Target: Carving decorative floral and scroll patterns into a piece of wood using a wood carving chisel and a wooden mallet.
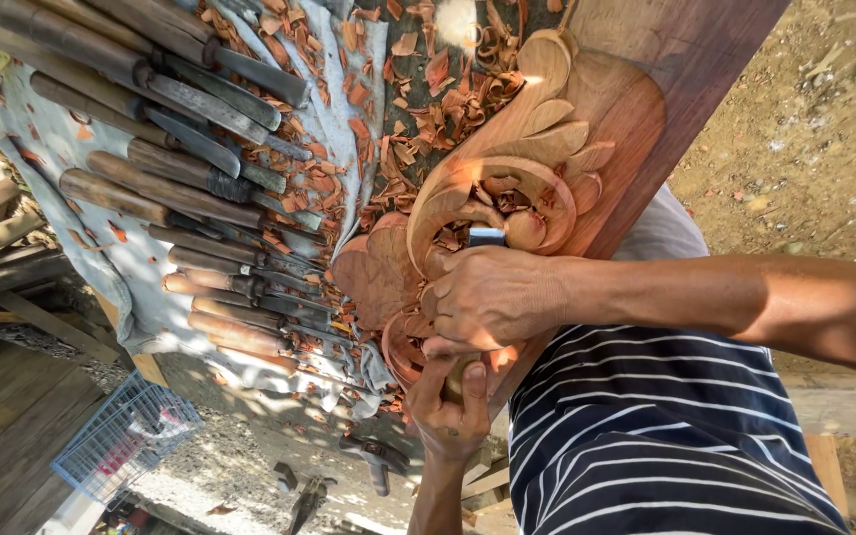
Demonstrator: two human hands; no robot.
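Head view: both hands are working one chisel (482, 238) on the carved wood panel (537, 168). Right hand (492, 297) is lying over the shaft, fingers curled together around it, prob. steering the steel tip, which is sitting in the scroll's hollow. Left hand (451, 401) is clamped round the wooden handle below, w/ fingers wrapped tight, likely for push. Spare chisels (170, 149) are lying in rows on a grey cloth (81, 149) beside the panel, within reach; shavings (438, 94) are piling btw. them.
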